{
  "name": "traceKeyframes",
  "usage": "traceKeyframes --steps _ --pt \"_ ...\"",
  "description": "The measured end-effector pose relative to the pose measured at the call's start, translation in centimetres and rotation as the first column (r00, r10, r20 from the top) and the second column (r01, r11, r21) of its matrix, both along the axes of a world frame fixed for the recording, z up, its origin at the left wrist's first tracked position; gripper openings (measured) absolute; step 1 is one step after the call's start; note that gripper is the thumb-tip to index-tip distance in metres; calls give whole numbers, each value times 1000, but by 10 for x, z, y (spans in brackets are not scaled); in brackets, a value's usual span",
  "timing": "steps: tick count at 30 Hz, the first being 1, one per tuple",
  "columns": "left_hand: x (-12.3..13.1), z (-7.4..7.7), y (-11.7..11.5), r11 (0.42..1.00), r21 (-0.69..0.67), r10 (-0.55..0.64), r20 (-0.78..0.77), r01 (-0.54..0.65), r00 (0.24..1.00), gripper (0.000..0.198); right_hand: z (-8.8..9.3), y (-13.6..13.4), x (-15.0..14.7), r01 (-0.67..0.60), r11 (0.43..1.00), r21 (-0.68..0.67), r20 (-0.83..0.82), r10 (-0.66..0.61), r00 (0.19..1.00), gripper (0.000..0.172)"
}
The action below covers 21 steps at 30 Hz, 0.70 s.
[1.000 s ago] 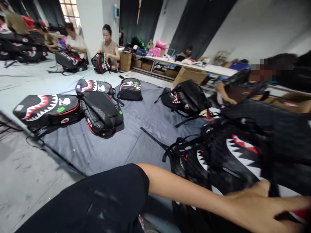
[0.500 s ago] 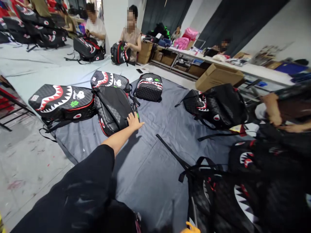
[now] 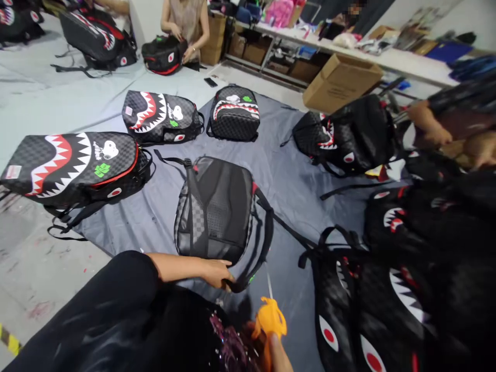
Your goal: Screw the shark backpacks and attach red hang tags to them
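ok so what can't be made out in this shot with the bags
All in the head view:
- Front of the middle backpack: hidden, its back panel faces up
- Left hand: fingertips lost against the dark strap
- Right hand: mostly cut off by the bottom edge
- Print on the cardboard box: too small and blurred

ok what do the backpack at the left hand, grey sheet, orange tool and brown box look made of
Backpack: probably coated fabric or imitation leather, given its smooth checked parts; the dark back panel may be padded mesh.
Sheet: thin fabric or plastic, unclear which; it creases and shines faintly.
Tool: likely plastic, by its even, bright colour.
Box: apparently cardboard, by its dull brown, flat panels.
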<state>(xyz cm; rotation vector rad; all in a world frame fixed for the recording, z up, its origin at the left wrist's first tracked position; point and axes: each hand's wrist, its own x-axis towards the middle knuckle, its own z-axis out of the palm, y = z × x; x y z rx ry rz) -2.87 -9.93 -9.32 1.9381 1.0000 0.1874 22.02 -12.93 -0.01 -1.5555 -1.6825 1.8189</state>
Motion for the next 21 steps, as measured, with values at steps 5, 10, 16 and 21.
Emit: traceKeyframes --steps 5,10,16,21 --pt "-36 51 -39 852 270 490 -105 -449 866 46 11 23 0 375 921 -108 -57 -382 922 66" --pt "-45 42 -26 544 434 832 -392 -718 393 101 26 85 -10 59 997 49 49 -62 997 58" --pt "-25 32 -15 453 332 887 -263 -828 379 64 28 160 -37 -181 941 287 449 34 893 40" --pt "-80 37 -48 254 -414 966 71 -874 247 64 26 141 -63 -545 836 61 516 441 734 38"
